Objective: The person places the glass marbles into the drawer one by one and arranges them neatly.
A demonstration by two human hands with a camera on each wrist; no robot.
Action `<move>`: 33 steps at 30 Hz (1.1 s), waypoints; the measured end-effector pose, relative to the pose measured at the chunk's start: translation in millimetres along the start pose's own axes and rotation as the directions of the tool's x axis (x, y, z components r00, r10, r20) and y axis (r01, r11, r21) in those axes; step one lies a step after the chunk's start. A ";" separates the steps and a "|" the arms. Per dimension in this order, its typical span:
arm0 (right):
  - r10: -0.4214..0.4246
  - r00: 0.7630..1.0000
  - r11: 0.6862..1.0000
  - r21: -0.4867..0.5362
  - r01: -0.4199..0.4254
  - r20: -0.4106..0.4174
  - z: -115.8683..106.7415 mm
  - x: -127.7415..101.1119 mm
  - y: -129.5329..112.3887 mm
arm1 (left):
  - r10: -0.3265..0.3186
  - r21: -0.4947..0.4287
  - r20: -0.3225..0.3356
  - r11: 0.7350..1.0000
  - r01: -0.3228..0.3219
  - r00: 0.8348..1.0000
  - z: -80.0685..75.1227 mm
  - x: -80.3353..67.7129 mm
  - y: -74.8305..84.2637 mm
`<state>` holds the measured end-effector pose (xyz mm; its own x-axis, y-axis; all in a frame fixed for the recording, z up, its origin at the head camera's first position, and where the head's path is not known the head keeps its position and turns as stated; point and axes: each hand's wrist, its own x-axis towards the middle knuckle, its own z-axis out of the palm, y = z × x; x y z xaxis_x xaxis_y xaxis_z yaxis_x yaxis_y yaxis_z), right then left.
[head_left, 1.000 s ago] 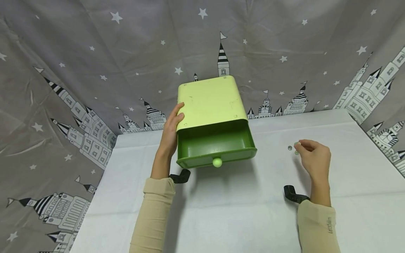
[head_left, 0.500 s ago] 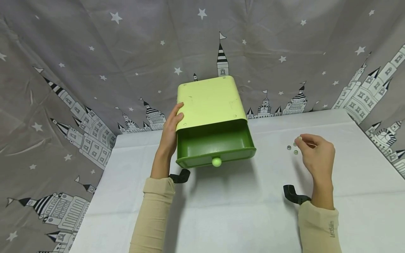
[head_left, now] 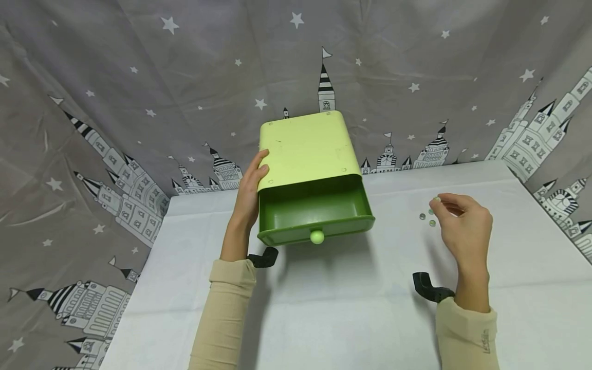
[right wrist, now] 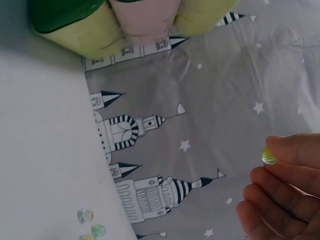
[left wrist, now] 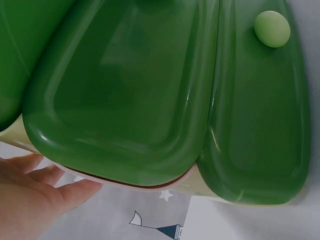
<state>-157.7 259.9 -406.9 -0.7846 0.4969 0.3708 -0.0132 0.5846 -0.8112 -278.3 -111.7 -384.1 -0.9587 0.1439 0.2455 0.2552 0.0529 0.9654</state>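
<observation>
My left hand rests against the left side of a drawer cabinet with a pale yellow top, thumb near the top edge. The cabinet's top green drawer is pulled out, and its visible inside is bare. In the left wrist view, the fingers lie along the cabinet's side below green drawer fronts. My right hand pinches a small yellow-green glass marble between thumb and forefinger, raised above the table. Three more marbles lie on the cloth just left of that hand.
A white cloth covers the table. Behind it hangs a grey curtain printed with stars and castles. The cabinet stands near the table's back edge; a pink tier shows between yellow ones in the right wrist view.
My right hand has lifted slightly away from the marbles, up and to the right, with one marble pinched; the others now show more plainly. The left hand and cabinet stay put.
</observation>
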 end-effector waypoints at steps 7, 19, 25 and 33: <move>-0.108 0.994 0.989 0.097 0.110 -0.029 3.0 -6.4 -15.9 | -0.006 -0.002 0.001 1.000 0.006 1.000 0.2 -0.3 -0.2; -0.223 0.975 0.947 0.234 0.219 -0.009 15.8 -19.8 -40.1 | -0.001 0.003 0.003 1.000 0.001 1.000 -0.4 0.4 -1.0; -0.327 0.945 0.896 0.319 0.308 0.005 23.4 -35.2 -61.7 | -0.003 0.006 0.002 1.000 0.003 1.000 -0.8 0.3 -1.3; -0.395 0.918 0.833 0.405 0.378 -0.044 37.9 -50.9 -81.1 | 0.000 0.000 0.001 1.000 0.000 1.000 -0.3 1.1 -2.2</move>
<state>-140.1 162.9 -377.1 -0.6876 0.2535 0.6804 -0.5581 0.4150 -0.7185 -279.9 -112.0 -385.9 -0.9585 0.1447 0.2455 0.2552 0.0527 0.9654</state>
